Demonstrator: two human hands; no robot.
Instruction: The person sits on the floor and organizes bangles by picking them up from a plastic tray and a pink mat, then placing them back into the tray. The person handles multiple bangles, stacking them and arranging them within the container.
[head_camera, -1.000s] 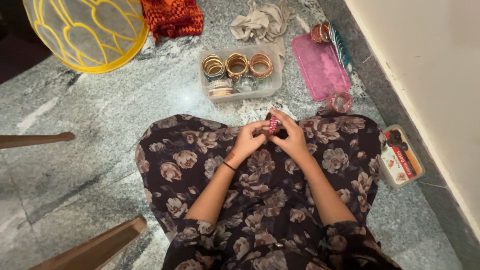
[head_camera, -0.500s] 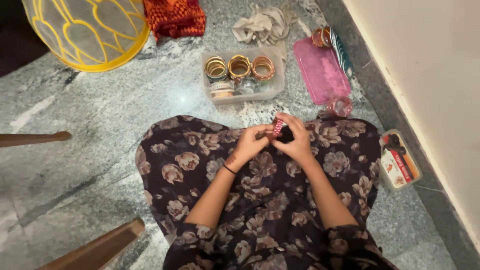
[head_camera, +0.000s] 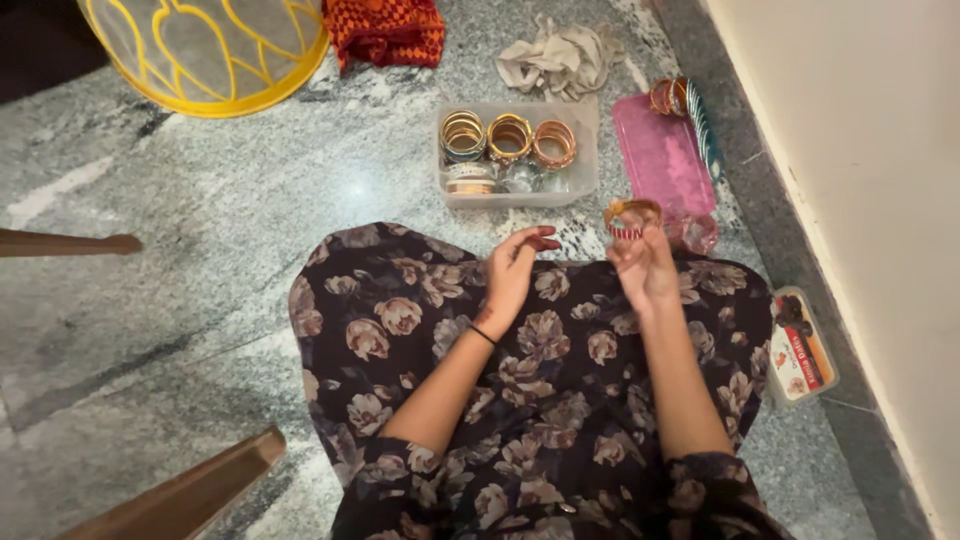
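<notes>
My right hand (head_camera: 645, 262) grips a small stack of red and gold bangles (head_camera: 630, 217) and holds it up over the floor, close to the pink lid (head_camera: 655, 150). My left hand (head_camera: 515, 268) rests over my lap with its fingers loosely curled and nothing in it. A clear plastic box (head_camera: 590, 130) ahead of my knees holds several sets of gold and copper bangles (head_camera: 510, 138). I sit cross-legged in a dark floral dress (head_camera: 540, 370).
Grey granite floor (head_camera: 200, 260). A pink glass bangle set (head_camera: 698, 232) lies by the lid; more bangles (head_camera: 685, 105) sit against the wall. Also about are a small packet box (head_camera: 798, 345) at right, a beige cloth (head_camera: 560, 55), an orange cloth (head_camera: 385, 28), a yellow patterned round thing (head_camera: 210, 45) and wooden furniture legs (head_camera: 170, 495) at left.
My hands have parted. The right hand carried the red bangle stack forward and to the right, toward the pink lid; the left hand let go and stayed over my lap.
</notes>
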